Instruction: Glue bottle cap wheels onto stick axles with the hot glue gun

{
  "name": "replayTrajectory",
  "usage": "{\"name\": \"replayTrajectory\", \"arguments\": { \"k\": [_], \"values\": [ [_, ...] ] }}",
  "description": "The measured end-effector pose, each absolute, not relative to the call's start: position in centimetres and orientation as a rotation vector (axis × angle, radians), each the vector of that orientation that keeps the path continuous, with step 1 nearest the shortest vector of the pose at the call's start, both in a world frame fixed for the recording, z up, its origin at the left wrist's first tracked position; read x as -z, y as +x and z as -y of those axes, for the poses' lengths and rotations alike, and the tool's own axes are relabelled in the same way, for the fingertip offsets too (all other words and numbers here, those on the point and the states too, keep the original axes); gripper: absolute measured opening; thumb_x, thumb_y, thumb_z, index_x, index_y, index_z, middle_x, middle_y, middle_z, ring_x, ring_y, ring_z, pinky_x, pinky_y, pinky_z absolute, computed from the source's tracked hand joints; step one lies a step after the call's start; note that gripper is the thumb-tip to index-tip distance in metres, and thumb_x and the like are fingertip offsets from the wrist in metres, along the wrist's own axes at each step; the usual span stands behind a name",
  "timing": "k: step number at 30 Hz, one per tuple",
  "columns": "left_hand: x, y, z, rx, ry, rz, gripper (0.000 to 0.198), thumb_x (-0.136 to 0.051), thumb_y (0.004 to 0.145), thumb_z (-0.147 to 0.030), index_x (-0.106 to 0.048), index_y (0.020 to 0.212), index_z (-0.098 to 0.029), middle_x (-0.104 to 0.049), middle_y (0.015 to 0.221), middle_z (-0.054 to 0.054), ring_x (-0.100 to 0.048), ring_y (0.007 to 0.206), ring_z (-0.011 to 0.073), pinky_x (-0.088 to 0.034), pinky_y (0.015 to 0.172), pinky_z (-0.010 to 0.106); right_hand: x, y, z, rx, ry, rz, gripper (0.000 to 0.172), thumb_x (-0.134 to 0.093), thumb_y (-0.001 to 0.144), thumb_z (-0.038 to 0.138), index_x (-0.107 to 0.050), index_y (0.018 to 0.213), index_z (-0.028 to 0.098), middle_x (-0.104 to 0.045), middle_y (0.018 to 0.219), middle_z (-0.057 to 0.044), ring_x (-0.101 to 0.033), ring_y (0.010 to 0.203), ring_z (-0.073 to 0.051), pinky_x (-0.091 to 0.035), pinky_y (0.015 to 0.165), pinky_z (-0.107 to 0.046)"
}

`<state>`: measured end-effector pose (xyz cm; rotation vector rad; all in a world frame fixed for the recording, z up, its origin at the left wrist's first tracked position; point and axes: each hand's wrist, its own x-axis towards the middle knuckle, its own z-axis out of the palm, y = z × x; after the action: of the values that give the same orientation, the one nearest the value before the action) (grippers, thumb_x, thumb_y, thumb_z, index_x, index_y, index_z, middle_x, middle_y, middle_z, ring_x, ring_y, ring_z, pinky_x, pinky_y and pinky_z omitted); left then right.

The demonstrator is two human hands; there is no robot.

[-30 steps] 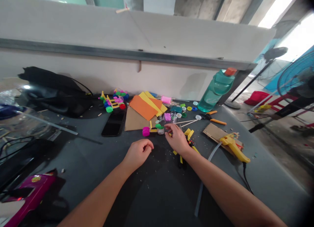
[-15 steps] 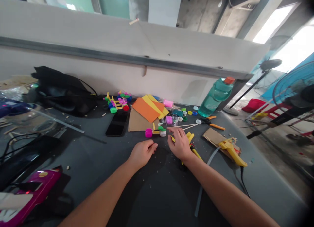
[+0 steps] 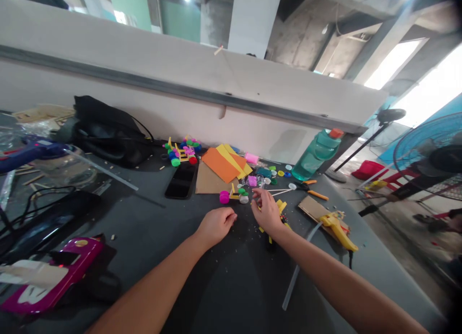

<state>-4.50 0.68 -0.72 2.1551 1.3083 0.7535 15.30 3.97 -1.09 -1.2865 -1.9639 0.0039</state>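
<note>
Left hand (image 3: 216, 225): on the worktop (image 3: 224, 286), fingers curled; cannot tell any grasp.
Right hand (image 3: 269, 211): fingers released, over yellow sticks (image 3: 280, 206).
Cap-wheeled toy (image 3: 234, 197): on the worktop, just beside the right fingertips.

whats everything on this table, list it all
table: one, dark grey, under everything
bag: one, black, back left by the wall
phone: one, black, left of the cardboard
foam sheets: a few, orange and yellow, fanned over brown cardboard
finished toy car: one, multicoloured, by the wall
small toy car: one, yellow with pink wheel, ahead of the hands
bottle caps: several, mixed colours, near the bottle
water bottle: one, teal, back right
glue gun: one, yellow, right
magenta tool: one, near left corner
fan: one, blue, far right
left hand: loosely curled on the table
right hand: fingers spread beside the small toy car
</note>
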Motion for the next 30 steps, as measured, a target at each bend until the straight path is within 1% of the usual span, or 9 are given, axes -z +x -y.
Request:
{"name": "replayTrajectory", "arguments": {
  "k": [5,9,12,14,17,19,25,28,30],
  "values": [
    [0.7,-4.5,-0.8,-0.704,2.187,-1.316,0.025,-0.041,0.088,-0.030,-0.059,0.073,-0.020,-0.064,0.073,0.001,-0.058,0.070,0.0149,-0.038,0.061,0.022,0.4,15.3,-3.9,-0.067,-1.264,1.934,0.030,-0.048,0.079,0.016,-0.051,0.109,0.019,-0.057,0.089,-0.007,-0.053,0.077,-0.019,-0.047,0.069,-0.033],
    [0.8,-4.4,-0.9,-0.667,2.182,-1.330,0.025,-0.041,0.088,-0.031,-0.060,0.075,-0.020,-0.065,0.075,0.001,-0.059,0.071,0.0152,-0.039,0.063,0.023,-1.3,15.8,-4.5,-0.327,-1.288,1.665,0.027,-0.052,0.078,0.023,-0.052,0.104,0.020,-0.057,0.085,-0.004,-0.051,0.067,-0.015,-0.046,0.059,-0.028],
    [0.9,-4.4,-1.0,-0.624,2.164,-1.352,0.026,-0.041,0.088,-0.032,-0.061,0.076,-0.020,-0.066,0.075,0.002,-0.059,0.071,0.0154,-0.039,0.061,0.023,-3.6,16.8,-5.4,-0.692,-1.235,1.245,0.026,-0.059,0.072,0.028,-0.055,0.097,0.019,-0.056,0.079,0.000,-0.050,0.062,-0.012,-0.042,0.047,-0.021],
    [0.9,-4.3,-1.1,-0.618,2.164,-1.356,0.027,-0.040,0.088,-0.032,-0.061,0.076,-0.020,-0.066,0.074,0.001,-0.059,0.071,0.0154,-0.039,0.061,0.023,-5.0,17.8,-5.9,-0.894,-1.173,0.973,0.028,-0.064,0.066,0.025,-0.057,0.092,0.018,-0.056,0.075,0.001,-0.048,0.056,-0.008,-0.039,0.044,-0.018],
    [1.0,-4.3,-1.2,-0.642,2.174,-1.343,0.026,-0.041,0.087,-0.031,-0.060,0.075,-0.020,-0.065,0.074,0.001,-0.059,0.071,0.0149,-0.039,0.062,0.023,-6.1,19.4,-6.2,-1.007,-1.115,0.718,0.030,-0.068,0.057,0.018,-0.060,0.085,0.016,-0.056,0.066,0.003,-0.048,0.051,-0.007,-0.037,0.041,-0.016],
    [1.0,-4.3,-1.2,-0.652,2.177,-1.335,0.025,-0.041,0.087,-0.031,-0.060,0.074,-0.020,-0.065,0.074,0.001,-0.059,0.071,0.0146,-0.038,0.061,0.022,-6.1,20.1,-6.1,-1.022,-1.094,0.657,0.030,-0.068,0.054,0.016,-0.060,0.083,0.016,-0.056,0.062,0.003,-0.048,0.050,-0.007,-0.037,0.040,-0.016],
    [1.0,-4.5,-1.1,-0.636,2.179,-1.333,0.026,-0.040,0.088,-0.032,-0.060,0.076,-0.020,-0.065,0.075,0.001,-0.058,0.072,0.0150,-0.039,0.062,0.023,-5.5,20.6,-5.8,-1.135,-1.016,0.475,0.024,-0.060,0.060,0.011,-0.057,0.083,0.017,-0.053,0.057,0.005,-0.044,0.044,-0.005,-0.034,0.036,-0.014],
    [0.9,-4.5,-1.0,-0.638,2.187,-1.327,0.027,-0.040,0.088,-0.032,-0.059,0.075,-0.020,-0.065,0.075,0.001,-0.058,0.072,0.0151,-0.039,0.062,0.023,-5.7,20.6,-6.1,-1.232,-0.943,0.326,0.012,-0.055,0.066,0.010,-0.050,0.075,0.017,-0.048,0.055,0.007,-0.039,0.039,-0.003,-0.032,0.035,-0.013],
    [0.8,-4.5,-1.0,-0.646,2.194,-1.317,0.027,-0.039,0.088,-0.032,-0.059,0.074,-0.020,-0.065,0.075,0.001,-0.058,0.072,0.0151,-0.039,0.063,0.023,-5.8,20.8,-6.4,-1.270,-0.920,0.270,0.009,-0.051,0.070,0.011,-0.045,0.070,0.018,-0.044,0.053,0.008,-0.037,0.038,-0.003,-0.032,0.035,-0.013]
  ]
}}
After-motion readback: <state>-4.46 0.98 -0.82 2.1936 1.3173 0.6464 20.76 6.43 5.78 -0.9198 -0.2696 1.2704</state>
